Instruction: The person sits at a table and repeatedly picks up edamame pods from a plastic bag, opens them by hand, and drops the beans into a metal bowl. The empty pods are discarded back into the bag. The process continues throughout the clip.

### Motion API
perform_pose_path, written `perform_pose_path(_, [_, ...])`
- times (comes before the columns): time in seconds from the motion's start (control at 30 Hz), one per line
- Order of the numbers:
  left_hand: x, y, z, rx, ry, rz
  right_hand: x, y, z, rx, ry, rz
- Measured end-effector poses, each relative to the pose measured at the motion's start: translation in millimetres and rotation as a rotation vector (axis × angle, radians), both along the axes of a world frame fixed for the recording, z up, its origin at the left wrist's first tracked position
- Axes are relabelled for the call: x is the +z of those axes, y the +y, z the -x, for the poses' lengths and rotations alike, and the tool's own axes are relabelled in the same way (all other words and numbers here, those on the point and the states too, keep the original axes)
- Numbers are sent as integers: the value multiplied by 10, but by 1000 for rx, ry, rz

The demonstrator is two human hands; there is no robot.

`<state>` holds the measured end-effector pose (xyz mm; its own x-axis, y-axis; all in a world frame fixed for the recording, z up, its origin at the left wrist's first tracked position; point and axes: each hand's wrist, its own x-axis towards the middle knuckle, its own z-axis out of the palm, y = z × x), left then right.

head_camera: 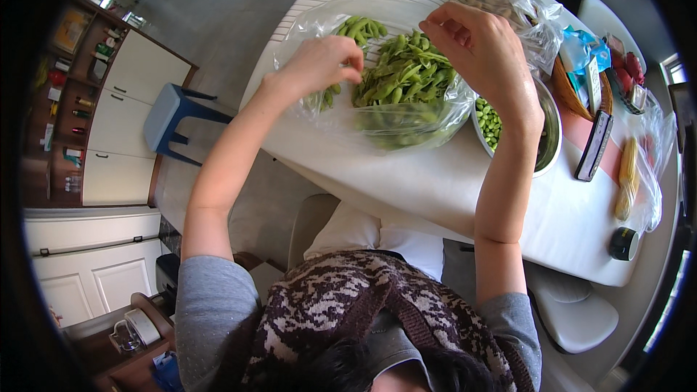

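A heap of green edamame pods (405, 73) lies in an opened clear plastic bag (392, 128) on the white table. My left hand (326, 62) hovers over the bag's left part, fingers curled, near a smaller group of pods (362, 28). Above the heap's right edge is my right hand (471, 38), its fingers bent towards the thumb. Whether either hand pinches something small cannot be told. Beneath my right forearm stands a round metal bowl (554, 144), partly hidden, with shelled green beans (488, 122) at its left side.
Beyond the bowl are a knotted plastic bag (523, 16), a wicker basket (569, 90), a smartphone (594, 145), a corn cob (628, 179) in plastic and a small black jar (623, 244). A blue stool (163, 117) stands left of the table (435, 190).
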<state>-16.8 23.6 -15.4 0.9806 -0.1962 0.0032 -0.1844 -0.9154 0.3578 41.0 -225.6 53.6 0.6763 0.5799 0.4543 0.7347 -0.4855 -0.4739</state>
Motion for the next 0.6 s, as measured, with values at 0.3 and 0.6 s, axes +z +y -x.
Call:
perform_pose_path(0.3, [203,-206,-180,51,-212,954,-290,360,-136,191,411,-336])
perform_pose_path(0.6, [108,-321,-222,69,-259,1113,-410,403,-296,239,656,-541])
